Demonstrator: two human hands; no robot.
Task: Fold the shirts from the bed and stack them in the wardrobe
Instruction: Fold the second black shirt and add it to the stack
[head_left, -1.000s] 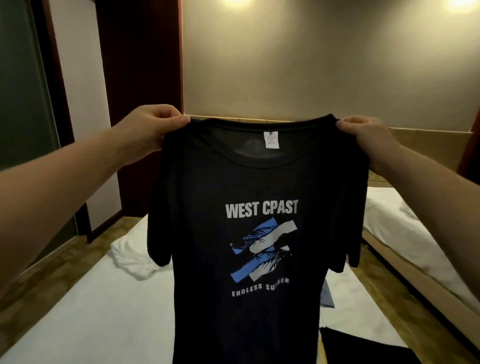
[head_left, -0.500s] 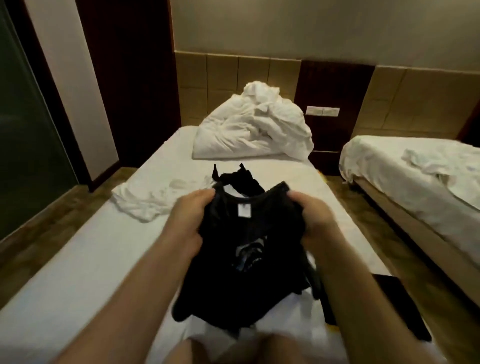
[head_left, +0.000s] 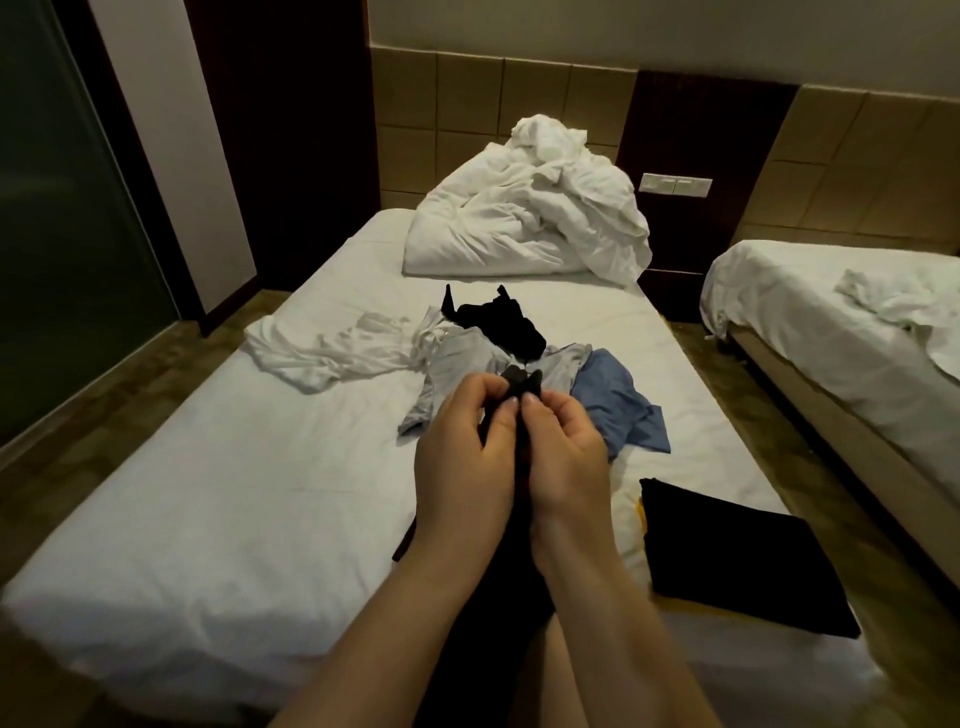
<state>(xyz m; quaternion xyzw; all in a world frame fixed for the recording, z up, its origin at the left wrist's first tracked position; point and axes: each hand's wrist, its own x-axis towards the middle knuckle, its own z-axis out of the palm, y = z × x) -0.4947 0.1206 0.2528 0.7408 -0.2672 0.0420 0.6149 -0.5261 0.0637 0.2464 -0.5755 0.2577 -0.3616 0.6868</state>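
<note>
Pinched at its top between left hand (head_left: 462, 447) and right hand (head_left: 563, 452), held close together above the middle of the bed (head_left: 208, 519): the black shirt (head_left: 511, 587), bunched into a narrow hanging strip and trailing down between the forearms toward the near edge. Fingers (head_left: 498, 410) of both hands curled, tips pressed onto the cloth; thumbs hidden behind it.

Judged soft, light and limp: no stiffness to keep a crease, likely to slump wherever unsupported. Best taken at the shoulder seams or along a folded edge, one pinch per hand, then laid flat and smoothed rather than folded in the air. Nothing fragile; the only likely risk is a crooked fold or a dragging sleeve.

Beyond the hands, around the middle of the bed: a grey shirt (head_left: 457, 358), a blue shirt (head_left: 618, 405) touching it on the right, a white shirt (head_left: 332, 348) spread toward the left edge, another dark garment (head_left: 504, 319) farther up. At the head end, a heaped white duvet (head_left: 530, 228). By the near right corner, a folded dark shirt (head_left: 737, 556) lying flat.

Bare sheet over the left half and the near left corner: seemingly enough for laying the shirt out. Less room on the right, between the folded piece and the loose pile. Past the right edge, a narrow strip of floor (head_left: 763, 415), then a second bed (head_left: 831, 322); past the left edge, more floor beside a glass door (head_left: 62, 234). Wardrobe not surely in sight.
</note>
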